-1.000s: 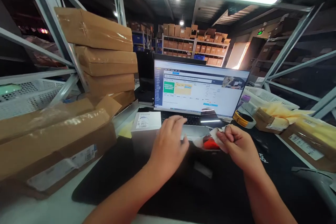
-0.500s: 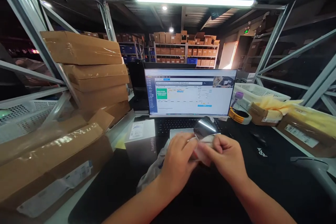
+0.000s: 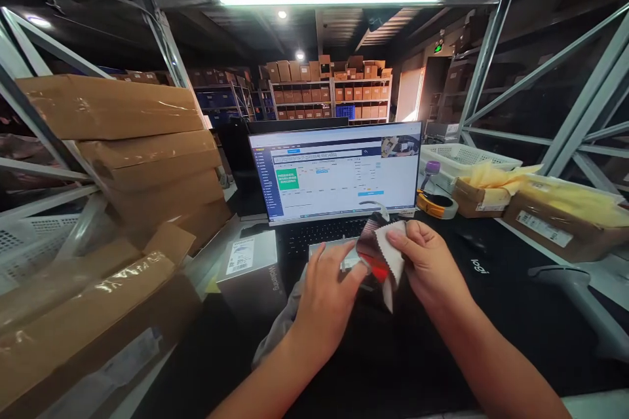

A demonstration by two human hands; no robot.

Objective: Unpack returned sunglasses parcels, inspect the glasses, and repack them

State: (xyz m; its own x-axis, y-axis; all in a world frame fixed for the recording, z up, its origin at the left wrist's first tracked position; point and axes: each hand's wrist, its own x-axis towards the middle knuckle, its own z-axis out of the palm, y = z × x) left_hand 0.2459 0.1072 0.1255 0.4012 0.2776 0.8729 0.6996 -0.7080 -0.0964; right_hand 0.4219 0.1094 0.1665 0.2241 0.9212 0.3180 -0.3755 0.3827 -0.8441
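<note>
My right hand (image 3: pixel 432 262) pinches a pale grey cloth with zigzag-cut edges (image 3: pixel 392 254) between thumb and fingers. Behind and left of the cloth is a dark, glossy piece with a red patch (image 3: pixel 369 242); its kind I cannot make out. My left hand (image 3: pixel 327 294) is at that piece's left edge, fingers apart, the thumb close to the red patch. Under and beyond the left hand lies a crumpled grey bag (image 3: pixel 280 330). A pale flat box (image 3: pixel 319 251), partly hidden by the left fingers, lies before the keyboard (image 3: pixel 314 234). Left of it stands a grey labelled box (image 3: pixel 248 288).
A monitor (image 3: pixel 334 173) stands at the back. Cartons are stacked (image 3: pixel 147 157) on the left, one more box (image 3: pixel 88 301) nearer. To the right are tape (image 3: pixel 437 204), a mouse (image 3: pixel 470 243), a scanner (image 3: pixel 574 294) and cartons with yellow packets (image 3: pixel 540 229).
The cloth has opened out and shows its zigzag edge in my right hand. My left fingers have spread apart from their earlier pinch. The view has turned slightly right.
</note>
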